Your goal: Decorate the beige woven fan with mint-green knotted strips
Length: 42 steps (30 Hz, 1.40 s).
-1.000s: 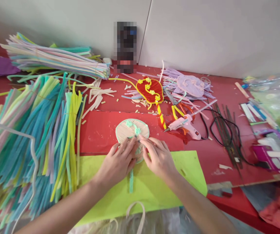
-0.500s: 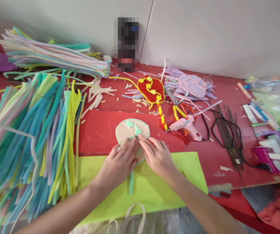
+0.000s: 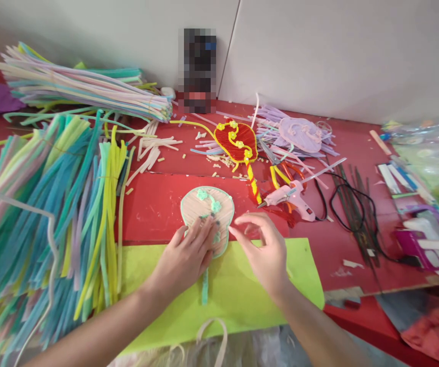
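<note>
A round, pale beige fan of pipe cleaners [image 3: 197, 204] with a mint-green rim lies on the table, its green stem handle pointing toward me. Mint-green flowers [image 3: 215, 205] decorate its face. My left hand [image 3: 187, 250] rests on the lower left of the fan, fingers lying flat over part of the flower trim and hiding it. Just right of the fan, my right hand [image 3: 263, 244] is raised, fingers curved and thumb apart, with nothing visible in it. A pink glue gun [image 3: 294, 196] lies beyond my right hand.
Bundles of coloured pipe cleaners [image 3: 47, 214] fill the left side. Behind the fan lie a red fan with yellow flowers [image 3: 232, 142], a lilac fan [image 3: 299, 133] and pliers [image 3: 276, 171]. A black cord [image 3: 353, 188] loops at right. A lime-green sheet [image 3: 265, 306] covers the near edge.
My right hand has lifted off the fan and moved right, its fingers parting from the flower trim. My left hand has stayed in place on the fan.
</note>
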Motion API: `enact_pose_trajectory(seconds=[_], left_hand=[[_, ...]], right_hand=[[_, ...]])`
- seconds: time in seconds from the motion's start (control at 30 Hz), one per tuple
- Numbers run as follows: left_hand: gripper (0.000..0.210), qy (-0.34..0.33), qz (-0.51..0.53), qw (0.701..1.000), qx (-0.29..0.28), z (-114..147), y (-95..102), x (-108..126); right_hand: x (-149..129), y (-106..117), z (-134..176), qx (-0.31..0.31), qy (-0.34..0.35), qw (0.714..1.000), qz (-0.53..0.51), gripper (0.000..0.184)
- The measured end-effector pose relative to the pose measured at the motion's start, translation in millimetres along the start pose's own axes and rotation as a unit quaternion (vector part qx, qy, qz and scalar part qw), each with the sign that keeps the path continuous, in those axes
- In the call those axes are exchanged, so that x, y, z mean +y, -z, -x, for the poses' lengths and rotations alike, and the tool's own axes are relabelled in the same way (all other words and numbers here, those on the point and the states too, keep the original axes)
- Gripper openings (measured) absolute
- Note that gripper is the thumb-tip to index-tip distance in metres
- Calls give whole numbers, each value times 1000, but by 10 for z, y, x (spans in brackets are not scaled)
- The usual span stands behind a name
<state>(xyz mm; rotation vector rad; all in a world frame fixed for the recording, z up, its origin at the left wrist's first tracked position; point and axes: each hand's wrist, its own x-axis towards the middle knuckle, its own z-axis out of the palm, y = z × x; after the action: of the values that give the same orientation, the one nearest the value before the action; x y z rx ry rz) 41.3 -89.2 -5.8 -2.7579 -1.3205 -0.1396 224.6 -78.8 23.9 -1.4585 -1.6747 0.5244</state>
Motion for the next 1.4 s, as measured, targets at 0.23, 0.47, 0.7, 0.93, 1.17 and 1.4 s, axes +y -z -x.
enact_pose_trajectory(seconds=[0.23, 0.47, 0.7, 0.93, 1.17, 1.4], left_hand=[[46, -5, 0, 1000, 2, -4, 17, -7], [48, 0, 5, 1000, -3, 6, 9, -6], [49, 3, 12, 1000, -9, 8, 15, -7], [48, 4, 10, 1000, -12, 14, 6, -8], [49, 2, 14, 1000, -15, 14, -1, -20], [49, 4, 24, 1000, -13, 13, -3, -26]], right_hand=[[-1, -50, 108, -54, -38, 995, -74, 7], [74, 142, 70, -100, -14, 994, -41, 11], [42, 245, -343, -141, 81, 983, 88, 14], [38, 20, -1242, -436, 3, 884, 167, 13], [-36, -290, -1617, -572, -2, 764, 299, 28], [15, -394, -1733, -626, 25, 726, 283, 35]])
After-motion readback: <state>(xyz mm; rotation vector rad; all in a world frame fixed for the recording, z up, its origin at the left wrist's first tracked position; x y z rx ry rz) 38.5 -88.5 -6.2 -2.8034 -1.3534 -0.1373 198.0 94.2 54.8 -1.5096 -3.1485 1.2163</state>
